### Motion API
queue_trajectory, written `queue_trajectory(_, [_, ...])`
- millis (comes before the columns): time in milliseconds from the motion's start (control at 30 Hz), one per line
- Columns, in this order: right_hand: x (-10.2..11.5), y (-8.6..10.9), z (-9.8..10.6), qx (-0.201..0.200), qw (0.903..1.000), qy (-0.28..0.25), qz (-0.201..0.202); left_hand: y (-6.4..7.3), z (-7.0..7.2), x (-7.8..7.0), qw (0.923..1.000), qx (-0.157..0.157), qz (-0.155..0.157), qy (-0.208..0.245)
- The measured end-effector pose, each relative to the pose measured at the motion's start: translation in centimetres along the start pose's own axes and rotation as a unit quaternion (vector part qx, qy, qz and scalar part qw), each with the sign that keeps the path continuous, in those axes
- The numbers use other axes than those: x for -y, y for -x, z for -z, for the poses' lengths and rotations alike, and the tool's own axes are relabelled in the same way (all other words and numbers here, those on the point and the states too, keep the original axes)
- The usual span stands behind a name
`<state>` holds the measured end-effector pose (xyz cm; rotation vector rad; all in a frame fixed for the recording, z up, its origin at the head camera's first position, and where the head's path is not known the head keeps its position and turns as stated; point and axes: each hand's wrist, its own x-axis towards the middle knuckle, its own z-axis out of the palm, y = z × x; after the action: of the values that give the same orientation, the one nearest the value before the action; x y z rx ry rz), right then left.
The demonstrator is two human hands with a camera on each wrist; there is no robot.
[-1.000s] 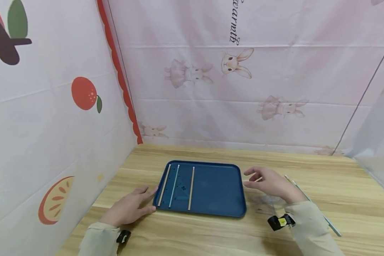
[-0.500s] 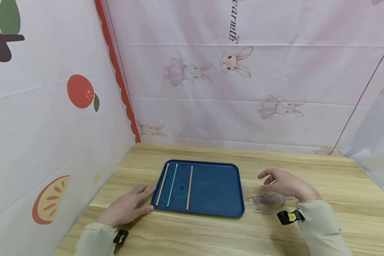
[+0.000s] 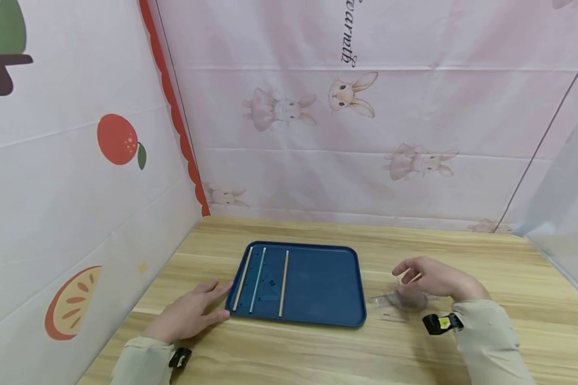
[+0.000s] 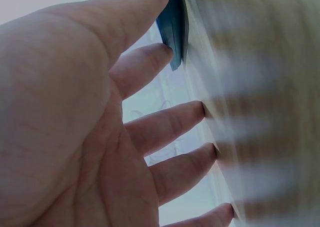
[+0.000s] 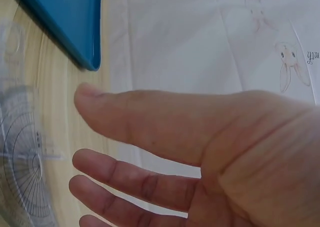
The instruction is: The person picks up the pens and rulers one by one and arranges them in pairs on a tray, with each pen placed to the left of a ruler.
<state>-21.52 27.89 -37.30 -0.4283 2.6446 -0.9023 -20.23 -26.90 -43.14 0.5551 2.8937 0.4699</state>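
My left hand (image 3: 185,315) rests beside a blue tray (image 3: 325,286), with thumb and index fingertip at its left rim. In the left wrist view its fingers are spread, several tips touching the table. Three pencils lie on the tray: a gold pencil (image 3: 242,279), a light blue pencil (image 3: 257,279) and another gold pencil (image 3: 283,283). A see-through set square (image 3: 270,291) lies among them. My right hand (image 3: 435,278) hovers over a clear protractor (image 5: 20,162) and a clear ruler (image 5: 12,52), fingers relaxed, holding nothing.
A wooden table (image 3: 318,353) carries everything. At its back hangs a pink cloth with rabbit prints (image 3: 349,96), and on the left a white cloth with fruit prints (image 3: 118,139).
My right hand has moved right, away from the tray's edge, to above the clear protractor. Pencils seen at the far right earlier are no longer visible. My left hand stays at the tray.
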Motion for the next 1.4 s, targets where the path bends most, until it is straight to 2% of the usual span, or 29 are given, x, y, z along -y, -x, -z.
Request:
queue_trajectory(400, [-1.8,-0.2,-0.5,0.017,0.9996,-0.019,-0.011,0.1,0.0,0.0,0.9999,-0.007,-0.009,0.005])
queue_trajectory(733, [-1.7,-0.7,-1.3,0.012,0.9993,-0.012,-0.035,0.3,0.1,-0.2,0.9998,-0.005,-0.020,0.003])
queue_trajectory(1400, [-1.8,-1.2,-2.0,0.000,0.9984,-0.027,-0.050,0.1,0.2,-0.2,1.0000,0.001,-0.007,0.007])
